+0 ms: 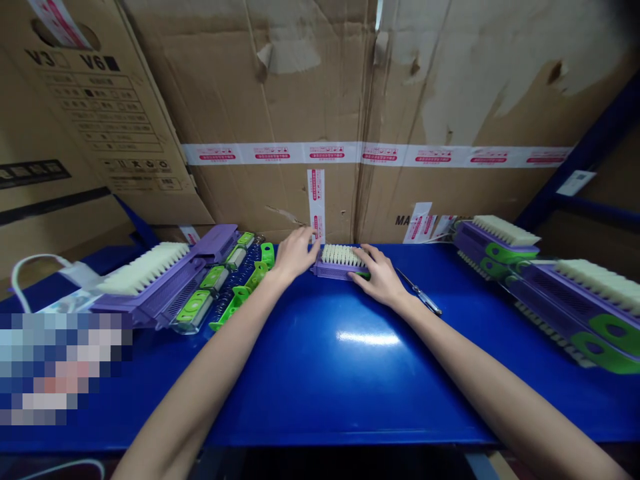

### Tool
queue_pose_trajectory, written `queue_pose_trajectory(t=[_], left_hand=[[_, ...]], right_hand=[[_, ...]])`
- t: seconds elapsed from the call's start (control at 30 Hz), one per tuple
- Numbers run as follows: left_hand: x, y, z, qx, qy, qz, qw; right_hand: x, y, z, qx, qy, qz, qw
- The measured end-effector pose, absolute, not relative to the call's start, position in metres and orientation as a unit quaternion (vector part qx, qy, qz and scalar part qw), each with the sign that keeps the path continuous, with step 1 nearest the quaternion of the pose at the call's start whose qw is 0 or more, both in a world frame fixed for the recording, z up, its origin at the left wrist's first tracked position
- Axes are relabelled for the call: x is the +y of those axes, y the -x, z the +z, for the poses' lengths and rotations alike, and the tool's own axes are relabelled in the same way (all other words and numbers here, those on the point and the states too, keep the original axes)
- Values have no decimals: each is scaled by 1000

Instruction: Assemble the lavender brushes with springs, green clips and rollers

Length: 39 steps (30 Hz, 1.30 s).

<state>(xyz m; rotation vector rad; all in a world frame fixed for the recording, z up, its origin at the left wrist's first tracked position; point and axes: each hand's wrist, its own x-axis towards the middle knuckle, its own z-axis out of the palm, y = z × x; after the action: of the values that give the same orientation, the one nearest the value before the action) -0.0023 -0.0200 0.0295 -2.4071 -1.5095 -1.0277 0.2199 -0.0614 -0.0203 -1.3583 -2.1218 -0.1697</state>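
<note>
A purple brush (337, 271) with pale bristles facing up lies on the blue table in front of me. My right hand (379, 276) is closed round its right end, fingers over the bristles and thumb along the front side. At the brush's left end is my left hand (296, 253), its fingers stretched out and the thumb apart. Whether it touches the brush I cannot tell. Just right of my right hand lies a screwdriver (424, 296) with a clear handle. Green brackets (235, 307) stand in a row left of my left hand, beside dark coil springs (229, 288).
Purple brush parts (145, 270) and clear-and-green blocks (196, 308) lie at the left, near a white cable (23, 263). On the right are brush assemblies with green ends (555, 287). Cardboard (280, 80) walls the back; a blue post (575, 140) rises at right.
</note>
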Motion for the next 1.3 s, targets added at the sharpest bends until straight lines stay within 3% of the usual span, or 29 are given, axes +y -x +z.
queue_pose_trajectory(t=[0.37,0.5,0.63,0.8,1.0,1.3], left_hand=[[-46,73,87,-654,684,-314,77],[-81,91,93,-685,692,-215,75],[-119,115,78,-683,721,-107,45],[-157,136,37,-620,778,-73,64],[-163,133,12,-569,815,-92,61],[-153,135,21,-564,812,-147,40]], right_hand=[[-65,-217,-16,-802,523,-51,285],[-67,-217,-14,-805,522,-48,279],[-68,-218,-13,-806,527,-48,267],[-69,-218,-13,-806,531,-51,256],[-69,-218,-13,-805,533,-52,255],[-71,-218,-11,-805,534,-53,252]])
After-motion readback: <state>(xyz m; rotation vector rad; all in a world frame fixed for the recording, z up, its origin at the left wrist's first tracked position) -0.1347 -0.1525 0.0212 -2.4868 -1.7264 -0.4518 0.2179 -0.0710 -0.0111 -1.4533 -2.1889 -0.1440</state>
